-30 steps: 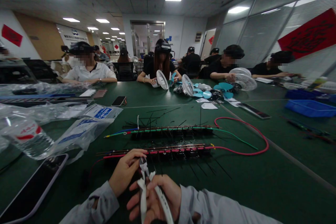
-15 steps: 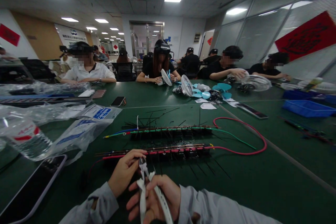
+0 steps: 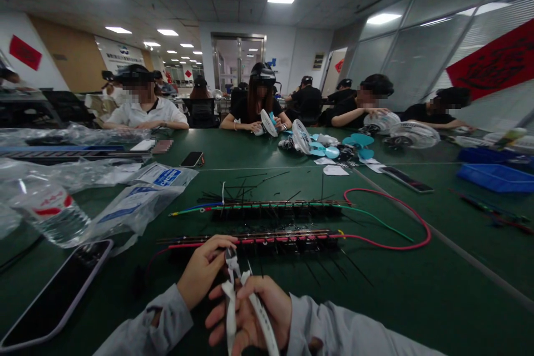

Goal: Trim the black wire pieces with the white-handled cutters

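Note:
My right hand (image 3: 250,311) grips white-handled side cutters (image 3: 233,283), jaws pointing up at the near wire bundle. My left hand (image 3: 204,267) pinches something small at the cutter jaws, next to the near black rail (image 3: 267,240) that carries a red wire (image 3: 387,245) and several black cable ties. A second black rail (image 3: 275,208) with green and blue wires lies just behind it. Both sleeves are grey.
A phone (image 3: 50,295) lies at the near left, with a water bottle (image 3: 45,208) and plastic bags (image 3: 133,206) beyond it. Blue trays (image 3: 496,175) stand at the right. Several people sit at the far side of the green table (image 3: 417,295) with small fans (image 3: 300,136).
The view has shifted slightly down and to the right. My hands and the cutters stay in the same grip at the near rail. People across the table moved their fans.

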### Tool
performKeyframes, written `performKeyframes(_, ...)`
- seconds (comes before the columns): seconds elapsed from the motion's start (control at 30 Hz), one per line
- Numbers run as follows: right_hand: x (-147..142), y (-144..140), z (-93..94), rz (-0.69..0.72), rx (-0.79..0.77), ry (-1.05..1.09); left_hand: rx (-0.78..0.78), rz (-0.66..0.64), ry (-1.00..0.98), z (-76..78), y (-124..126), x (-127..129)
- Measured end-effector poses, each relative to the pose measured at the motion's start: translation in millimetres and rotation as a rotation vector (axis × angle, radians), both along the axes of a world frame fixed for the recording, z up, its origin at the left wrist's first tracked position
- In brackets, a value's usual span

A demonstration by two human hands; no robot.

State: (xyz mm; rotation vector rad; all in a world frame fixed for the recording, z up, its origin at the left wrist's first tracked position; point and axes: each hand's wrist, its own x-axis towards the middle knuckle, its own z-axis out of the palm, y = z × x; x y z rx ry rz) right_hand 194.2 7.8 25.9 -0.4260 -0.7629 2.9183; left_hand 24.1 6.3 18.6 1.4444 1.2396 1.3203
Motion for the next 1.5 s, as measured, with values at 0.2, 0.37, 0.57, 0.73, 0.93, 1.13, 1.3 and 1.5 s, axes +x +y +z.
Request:
performKeyframes(0.2,0,-2,-3.5,0.005,0.017,0.002,-0.007,-0.008,-0.015,-3.2,-1,0)
performKeyframes(0.37,1,-3,-5.9,-0.008,0.029,0.021,-0.009,-0.002,-0.024,-1.4,-2,4)
performKeyframes(0.57,0,-4,-11.0,-0.02,0.005,0.005,-0.029,-0.011,-0.02,-0.7,-4,4)
performKeyframes(0.73,-1,-6,-10.8,-0.033,0.02,-0.004,-0.014,-0.023,-0.036,-4.1,-4,2)
performKeyframes(0.93,-2,-8,-7.9,-0.052,0.054,-0.012,-0.006,-0.017,-0.012,-4.6,-4,1)
performKeyframes(1.13,-2,-7,-6.2,-0.055,0.047,-0.012,-0.001,-0.029,-0.013,-5.7,-4,0)
performKeyframes(1.3,-3,-7,-3.7,-0.071,0.057,-0.016,-0.017,-0.047,-0.033,-7.8,-2,-1)
performKeyframes(1.5,-4,-6,-4.7,-0.067,0.063,-0.025,-0.012,-0.044,-0.022,-6.5,-3,0)
